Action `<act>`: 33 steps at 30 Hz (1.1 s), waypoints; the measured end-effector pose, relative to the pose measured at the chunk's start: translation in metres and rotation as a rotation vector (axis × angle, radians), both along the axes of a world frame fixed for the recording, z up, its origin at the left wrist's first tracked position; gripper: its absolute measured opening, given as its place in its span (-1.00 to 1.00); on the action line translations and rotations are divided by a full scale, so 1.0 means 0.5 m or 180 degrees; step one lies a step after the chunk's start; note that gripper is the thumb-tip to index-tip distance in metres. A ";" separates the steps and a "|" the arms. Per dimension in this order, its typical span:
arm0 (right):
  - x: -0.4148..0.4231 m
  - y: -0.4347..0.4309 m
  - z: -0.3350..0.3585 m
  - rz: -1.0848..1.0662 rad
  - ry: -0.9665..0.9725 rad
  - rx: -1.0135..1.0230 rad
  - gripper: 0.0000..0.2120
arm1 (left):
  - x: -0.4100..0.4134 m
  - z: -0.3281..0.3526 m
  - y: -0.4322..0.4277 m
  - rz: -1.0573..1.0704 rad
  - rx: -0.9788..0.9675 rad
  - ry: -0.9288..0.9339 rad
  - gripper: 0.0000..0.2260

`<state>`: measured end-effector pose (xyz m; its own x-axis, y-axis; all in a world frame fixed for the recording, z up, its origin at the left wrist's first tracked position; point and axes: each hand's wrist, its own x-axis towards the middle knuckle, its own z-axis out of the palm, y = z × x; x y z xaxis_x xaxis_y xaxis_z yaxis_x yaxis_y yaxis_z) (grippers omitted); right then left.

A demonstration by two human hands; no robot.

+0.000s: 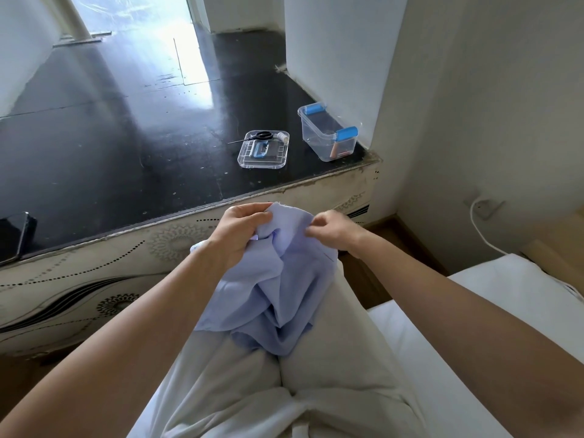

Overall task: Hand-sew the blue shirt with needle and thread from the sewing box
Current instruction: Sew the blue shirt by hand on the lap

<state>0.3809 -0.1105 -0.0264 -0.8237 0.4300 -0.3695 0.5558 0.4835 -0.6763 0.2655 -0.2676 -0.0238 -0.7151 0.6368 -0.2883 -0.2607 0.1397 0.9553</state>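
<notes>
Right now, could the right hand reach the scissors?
Probably, with a forward lean: nothing stands between the right hand and the scissors on the lid, but that hand is busy pinching the blue shirt.

Black flat phone (pixel 14 237) lies at the far left edge of the big shiny black worktop (pixel 110 137). Worktop's front side (pixel 94 279) is cream w/ dotted swirls & flower shapes. Brown wood floor (pixel 363 276) below it. Soft white bed (pixel 489 295) on the right. Thin white cable (pixel 477 229) hangs from a wall plug-point (pixel 483 208) & runs down toward the bed.
</notes>
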 end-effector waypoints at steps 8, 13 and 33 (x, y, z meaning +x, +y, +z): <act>-0.031 -0.008 0.014 -0.0569 0.0903 0.0055 -0.48 | 0.005 0.010 -0.011 -0.0150 -0.0033 0.0180 -0.91; -0.037 -0.024 0.019 -0.0362 0.0697 -0.0767 -0.48 | 0.018 0.019 -0.009 -0.0187 -0.0186 0.0280 -0.72; 0.011 0.002 0.007 -0.0490 0.1236 -0.1954 -0.76 | 0.030 0.018 -0.006 -0.0062 -0.0273 0.0358 -0.85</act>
